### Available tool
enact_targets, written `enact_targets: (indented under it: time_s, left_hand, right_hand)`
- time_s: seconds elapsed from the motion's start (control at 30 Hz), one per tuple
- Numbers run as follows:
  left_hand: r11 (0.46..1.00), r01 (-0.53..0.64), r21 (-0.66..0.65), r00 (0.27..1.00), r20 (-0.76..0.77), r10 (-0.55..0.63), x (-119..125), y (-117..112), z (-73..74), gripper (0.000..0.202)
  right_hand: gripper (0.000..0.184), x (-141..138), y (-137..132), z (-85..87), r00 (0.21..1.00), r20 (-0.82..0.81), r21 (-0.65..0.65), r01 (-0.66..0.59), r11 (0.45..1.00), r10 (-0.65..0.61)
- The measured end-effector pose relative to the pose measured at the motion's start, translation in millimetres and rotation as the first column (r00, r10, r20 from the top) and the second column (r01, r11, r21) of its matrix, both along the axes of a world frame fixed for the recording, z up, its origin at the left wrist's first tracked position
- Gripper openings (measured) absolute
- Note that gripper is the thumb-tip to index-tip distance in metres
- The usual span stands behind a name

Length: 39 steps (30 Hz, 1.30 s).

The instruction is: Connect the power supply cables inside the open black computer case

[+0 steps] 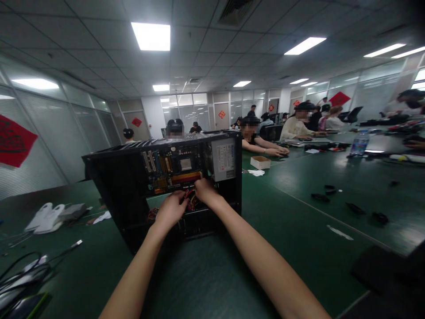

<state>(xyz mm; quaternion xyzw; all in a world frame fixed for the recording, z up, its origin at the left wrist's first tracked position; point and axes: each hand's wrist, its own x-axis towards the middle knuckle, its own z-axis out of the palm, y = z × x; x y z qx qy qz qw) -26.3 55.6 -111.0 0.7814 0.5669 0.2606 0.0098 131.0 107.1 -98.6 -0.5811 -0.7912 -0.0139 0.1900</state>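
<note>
Head view: green table, open PC case, L forearm + R forearm angled in

Case stands upright on table, open side toward wearer. Forearms converge: L slants up to the right, R runs the longer diagonal up to the left. Mobo spans case's upper ctr, PSU beside it, upper R.

L hand: back of hand up, fingers bent, thumb side to the wires. R hand: just beside L & slightly higher, fingers curled, tips partly hidden. Thin multicolor wires sit betw. hands, below mobo; can't tell if either hand grips them.
</note>
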Motion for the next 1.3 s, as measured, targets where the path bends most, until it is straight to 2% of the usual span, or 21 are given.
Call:
enact_targets:
  time_s: [0.37, 0.57, 0.8, 0.93, 1.03, 1.17, 1.3]
  left_hand:
    - [1.000, 0.023, -0.017, 0.999, 0.037, -0.022, 0, 1, -0.1, 0.032]
    - [0.999, -0.027, 0.029, 1.000, -0.004, 0.027, 2, -2, -2.1, 0.036]
    - [0.992, -0.091, 0.082, 0.995, -0.043, 0.095, 9, -9, 1.2, 0.032]
    - [0.989, -0.134, 0.057, 0.989, -0.050, 0.137, 10, -12, 2.9, 0.029]
    - [0.985, -0.170, 0.041, 0.984, -0.039, 0.171, 10, -13, 3.4, 0.028]
    - [0.972, -0.225, 0.060, 0.971, -0.067, 0.229, 11, -12, 2.6, 0.027]
    - [0.981, -0.178, 0.077, 0.976, -0.116, 0.186, 13, -14, 3.1, 0.023]
  right_hand:
    - [0.029, 1, -3, 1.1, 1.000, 0.008, 0.013, -0.008, 1.000, 0.008]
    - [0.026, 2, -8, 1.0, 0.999, 0.000, 0.044, -0.033, 0.998, 0.033]
    - [0.027, 9, -22, -3.5, 0.994, 0.004, 0.203, -0.108, 0.973, 0.110]
    - [0.029, 15, -32, -5.4, 0.988, 0.073, 0.178, -0.146, 0.973, 0.135]
    - [0.035, 22, -43, -7.9, 0.991, 0.070, 0.204, -0.129, 0.970, 0.117]
    - [0.053, 37, -60, -16.2, 0.984, 0.123, 0.215, -0.153, 0.965, 0.129]
    - [0.070, 50, -72, -30.6, 0.965, 0.239, 0.162, -0.149, 0.975, 0.107]
